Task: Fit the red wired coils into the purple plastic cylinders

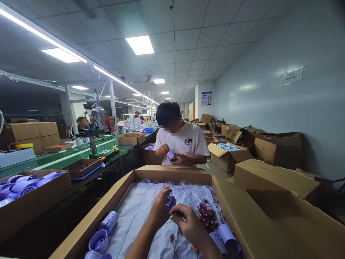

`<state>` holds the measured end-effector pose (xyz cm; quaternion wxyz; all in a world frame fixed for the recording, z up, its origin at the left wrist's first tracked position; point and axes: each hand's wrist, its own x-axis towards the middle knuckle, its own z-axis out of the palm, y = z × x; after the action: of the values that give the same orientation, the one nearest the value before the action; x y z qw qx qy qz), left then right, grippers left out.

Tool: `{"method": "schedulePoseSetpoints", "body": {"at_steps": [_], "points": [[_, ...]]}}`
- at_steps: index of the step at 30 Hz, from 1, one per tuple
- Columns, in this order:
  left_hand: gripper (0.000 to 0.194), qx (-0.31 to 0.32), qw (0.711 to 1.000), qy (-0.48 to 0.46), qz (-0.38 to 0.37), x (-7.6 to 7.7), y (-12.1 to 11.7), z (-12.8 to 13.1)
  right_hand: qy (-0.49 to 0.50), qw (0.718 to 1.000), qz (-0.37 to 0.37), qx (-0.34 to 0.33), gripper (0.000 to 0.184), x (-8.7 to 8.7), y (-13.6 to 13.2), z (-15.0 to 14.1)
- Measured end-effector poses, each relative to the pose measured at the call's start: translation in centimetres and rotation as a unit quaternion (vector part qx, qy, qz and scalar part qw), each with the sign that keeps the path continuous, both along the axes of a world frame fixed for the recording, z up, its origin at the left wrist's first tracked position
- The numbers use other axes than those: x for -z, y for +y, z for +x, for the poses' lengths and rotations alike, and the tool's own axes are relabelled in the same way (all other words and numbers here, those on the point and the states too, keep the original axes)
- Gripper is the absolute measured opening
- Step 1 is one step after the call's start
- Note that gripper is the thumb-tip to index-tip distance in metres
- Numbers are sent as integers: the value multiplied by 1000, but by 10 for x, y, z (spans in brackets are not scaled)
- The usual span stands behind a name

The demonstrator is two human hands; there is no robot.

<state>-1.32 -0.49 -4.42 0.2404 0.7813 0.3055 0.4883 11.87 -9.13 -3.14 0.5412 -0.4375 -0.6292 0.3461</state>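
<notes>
My left hand (pixel 160 205) is closed around a small purple round cup (pixel 170 203), its round end facing me. Close beside it, my right hand (pixel 190 222) pinches a small tan piece (pixel 175 218) whose kind I cannot make out. Both hands are above crumpled white paper (pixel 134 208) spread inside a large cardboard box (pixel 172 174). To the right of my right hand lies a tangle of dark red wired parts (pixel 207 215). A loose red-tipped wire (pixel 171 237) lies on the paper below my hands.
Purple cups (pixel 99 241) stand along the box's left side, and another purple cup (pixel 229 238) lies at the right. Across the box, a co-worker (pixel 179 144) holds a purple cup. A bench press (pixel 97 122) stands on the green line at left; cartons (pixel 277 176) are at right.
</notes>
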Motion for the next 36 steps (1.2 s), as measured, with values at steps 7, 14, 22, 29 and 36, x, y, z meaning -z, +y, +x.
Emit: {"method": "schedulePoseSetpoints", "body": {"at_steps": [7, 14, 22, 29, 36], "points": [[55, 43, 997, -11, 57, 9, 0, 1, 105, 983, -105, -106, 29, -7, -1, -1], [58, -13, 995, 23, 97, 10, -3, 6, 153, 986, -47, -35, 35, 3, 11, 1], [37, -53, 984, 27, 168, 10, -2, 11, -13, 989, 80, 126, 23, 6, 8, 2], [43, -75, 963, 3, 260, 5, -8, 13, -115, 943, 181, 254, 13, 12, 10, 5], [51, -118, 956, 79, 257, 0, -18, 16, -181, 917, 211, 286, 16, 18, 9, 4]]}}
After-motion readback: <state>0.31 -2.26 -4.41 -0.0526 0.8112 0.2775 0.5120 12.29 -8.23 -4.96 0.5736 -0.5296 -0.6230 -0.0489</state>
